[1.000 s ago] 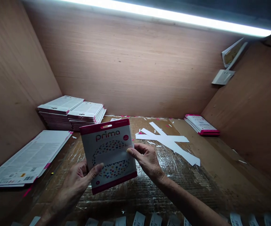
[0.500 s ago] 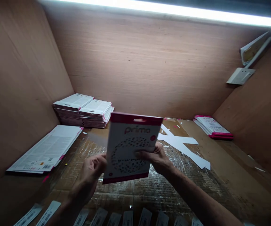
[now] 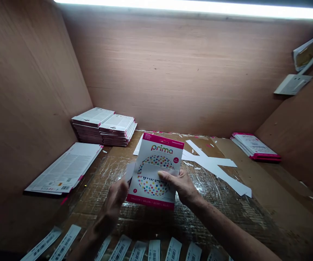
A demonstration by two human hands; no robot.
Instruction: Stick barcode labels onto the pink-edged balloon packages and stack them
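My right hand grips a flat balloon packet, its thumb pressed on the front. The packet is white with pink bands, the word "prima" and a ring of coloured dots. A white paper band crosses its middle under the thumb and covers part of the print. At the packet's left side, my left hand is smeared by motion. A pale paper flap shows at its fingertips; whether the fingers grip it is unclear. Beyond the packet, white paper strips lie crossed on the table.
Stacked packets stand at the back left, with more packets lying face down nearer. A small packet pile sits at the right. Barcode labels line the front edge. Wooden walls enclose the taped cardboard surface.
The packet has tilted the other way, and its printed front is now brighter and clearer. My left hand has shifted slightly and blurred, and the paper flap shows beside it. The view has moved slightly.
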